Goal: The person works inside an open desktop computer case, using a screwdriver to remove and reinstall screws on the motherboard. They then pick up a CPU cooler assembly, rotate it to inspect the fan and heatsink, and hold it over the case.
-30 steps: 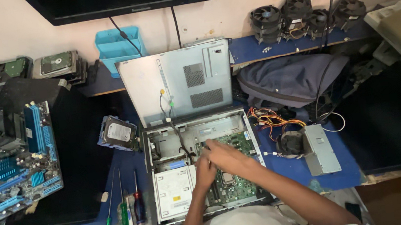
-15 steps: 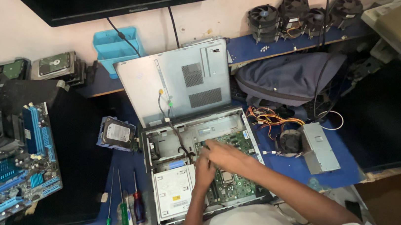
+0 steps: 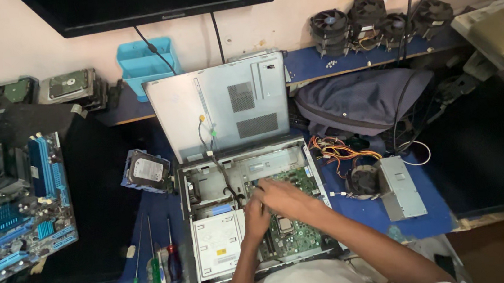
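An open desktop computer case (image 3: 197,228) lies on the blue bench, its grey side panel (image 3: 223,104) propped up behind it. Inside are a green motherboard (image 3: 296,233) and a white optical drive (image 3: 217,245). Both hands reach into the case. My left hand (image 3: 255,216) rests at the board's left edge beside the drive, fingers curled. My right hand (image 3: 283,195) lies over the board's upper part, fingertips pointing toward the black cable (image 3: 225,182). What the fingers grip is hidden.
Several screwdrivers (image 3: 153,267) lie left of the case, a loose hard drive (image 3: 147,169) above them. A blue motherboard (image 3: 13,210) sits at far left. A power supply (image 3: 399,187) with coloured wires, a dark bag (image 3: 360,102) and several fans (image 3: 377,22) are on the right.
Both hands stay inside the case with only a slight shift; nothing has visibly been picked up or released.
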